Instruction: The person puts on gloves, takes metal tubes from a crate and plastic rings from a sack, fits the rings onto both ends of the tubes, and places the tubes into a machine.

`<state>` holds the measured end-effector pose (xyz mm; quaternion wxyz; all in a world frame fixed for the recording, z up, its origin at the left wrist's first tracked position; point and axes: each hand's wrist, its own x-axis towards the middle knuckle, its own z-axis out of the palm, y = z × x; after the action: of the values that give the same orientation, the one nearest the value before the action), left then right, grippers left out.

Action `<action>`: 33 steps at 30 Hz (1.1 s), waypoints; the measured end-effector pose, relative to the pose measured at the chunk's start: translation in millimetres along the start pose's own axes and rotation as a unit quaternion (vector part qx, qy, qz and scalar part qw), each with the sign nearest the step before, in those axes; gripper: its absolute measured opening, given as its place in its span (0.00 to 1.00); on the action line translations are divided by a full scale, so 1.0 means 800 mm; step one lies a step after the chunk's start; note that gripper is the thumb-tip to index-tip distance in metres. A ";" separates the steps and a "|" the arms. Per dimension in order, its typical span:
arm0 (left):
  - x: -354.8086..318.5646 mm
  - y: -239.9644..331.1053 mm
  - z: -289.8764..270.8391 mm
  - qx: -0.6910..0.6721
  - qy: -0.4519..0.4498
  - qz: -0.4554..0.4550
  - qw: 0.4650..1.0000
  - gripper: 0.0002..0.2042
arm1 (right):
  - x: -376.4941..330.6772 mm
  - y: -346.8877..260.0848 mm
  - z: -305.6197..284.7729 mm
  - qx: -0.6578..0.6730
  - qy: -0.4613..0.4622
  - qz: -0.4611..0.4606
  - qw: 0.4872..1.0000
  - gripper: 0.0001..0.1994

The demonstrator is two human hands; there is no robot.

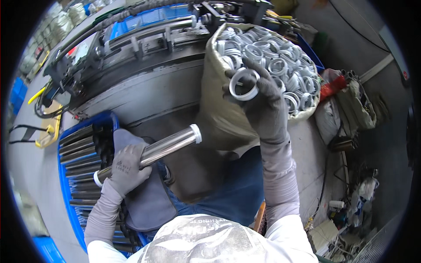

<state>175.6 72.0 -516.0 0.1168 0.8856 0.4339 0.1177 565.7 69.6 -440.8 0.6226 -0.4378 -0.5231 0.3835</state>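
Presently gripping metal tube (170, 145) (white fittings at both ends) in left hand (130, 168), knuckles up, beside blue crate (65, 186); holding white ring (244, 97) in right hand (268, 96), arm outstretched, at sack (221, 98) of similar rings (293, 82).

Pale, fairly even light reaches me, its source out of sight. The floor (44, 175) on my left is brighter than the dim wall (390, 149) on my right. Glare streaks the metal tube (169, 148) I hold; my white shirt (291, 241) looks nearly washed out. Straight edges bend — the machine (149, 61) arcs — and distant sacks (63, 17) blur near the black rim.
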 end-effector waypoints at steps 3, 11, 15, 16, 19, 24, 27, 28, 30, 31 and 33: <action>0.003 0.000 -0.005 0.017 -0.017 0.024 0.999 0.28 | -0.015 0.035 0.011 0.364 -0.047 0.091 0.926 0.26; 0.037 -0.018 -0.041 0.058 0.055 -0.020 0.997 0.31 | -0.061 0.103 0.019 0.377 -0.072 0.108 0.917 0.19; 0.122 -0.046 -0.071 0.171 0.172 -0.005 0.970 0.29 | -0.086 0.169 0.028 0.386 -0.110 0.223 0.888 0.07; 0.153 -0.048 -0.077 0.179 0.217 0.015 0.959 0.28 | -0.096 0.205 0.018 0.295 -0.128 0.244 0.915 0.12; 0.235 -0.077 -0.089 0.236 0.278 0.033 0.930 0.28 | -0.085 0.173 0.054 0.225 -0.174 0.282 0.916 0.21; 0.373 -0.089 -0.118 0.284 0.248 -0.041 0.925 0.30 | -0.085 0.173 0.054 0.250 -0.185 0.312 0.898 0.36; 0.437 -0.102 -0.112 0.281 0.231 -0.078 0.928 0.30 | -0.084 0.177 0.049 0.233 -0.157 0.322 0.904 0.34; 0.453 -0.107 -0.110 0.275 0.202 -0.107 0.934 0.29 | -0.079 0.163 0.050 0.225 -0.142 0.346 0.899 0.31; 0.477 -0.121 -0.113 0.292 0.186 -0.106 0.932 0.29 | -0.077 0.175 0.047 0.224 -0.139 0.338 0.903 0.29; 0.487 -0.127 -0.115 0.307 0.169 -0.107 0.931 0.29 | -0.078 0.178 0.045 0.221 -0.137 0.332 0.907 0.28; 0.502 -0.136 -0.112 0.306 0.132 -0.111 0.936 0.28 | -0.082 0.180 0.044 0.228 -0.124 0.334 0.906 0.27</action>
<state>306.4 465.5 -422.1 -0.2057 0.8013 0.5559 0.0817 518.1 59.9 -595.6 0.4712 -0.3819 -0.3172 0.7291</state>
